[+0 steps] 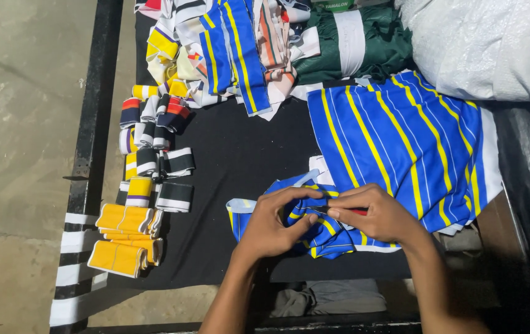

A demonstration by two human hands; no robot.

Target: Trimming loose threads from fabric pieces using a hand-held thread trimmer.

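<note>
Nearest the camera, the left hand (271,226) and right hand (379,216) meet over a bunched blue cloth piece with yellow stripes (314,238) at the front of the black desk (234,161). Both hands are curled closed, pinching its folds, and the right fingers also grip something small and red (359,211). Just behind lies a flat stack of the same striped fabric (401,142). To the left sit folded yellow bands (125,238) and black-and-white bands (175,164).
</note>
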